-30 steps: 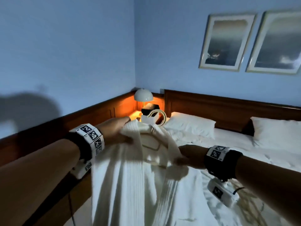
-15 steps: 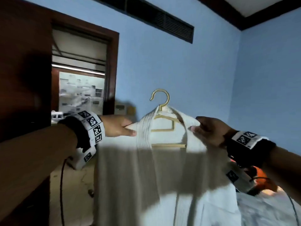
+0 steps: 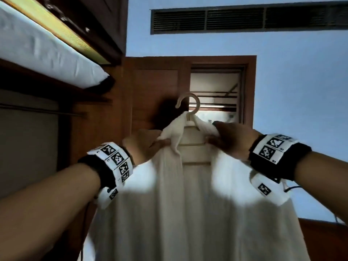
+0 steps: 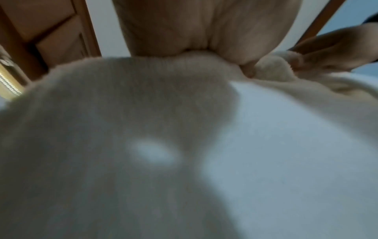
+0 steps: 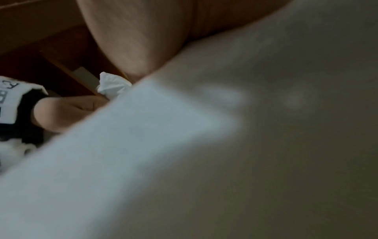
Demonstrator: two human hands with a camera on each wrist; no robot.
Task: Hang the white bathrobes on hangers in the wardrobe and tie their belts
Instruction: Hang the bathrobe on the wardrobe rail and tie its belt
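2 hands hold 1 white bathrobe [image 3: 197, 213] up on a hanger [image 3: 190, 108], right of the wardrobe rail [image 3: 43, 111]. Left hand [image 3: 143, 146] pinches the left collar fold; right hand [image 3: 231, 140] grips the right collar. Doorway [image 3: 214, 95] far behind.

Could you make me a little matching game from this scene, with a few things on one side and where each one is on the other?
Things:
1. hanger hook
2. left hand
3. folded white bedding
4. air vent

Places:
A. high on the blue wall, above the doorway
B. on the wardrobe shelf, upper left
C. sticking up free above the bathrobe's collar
D. gripping the robe's shoulder on the wardrobe side

Pairs: 1-C, 2-D, 3-B, 4-A
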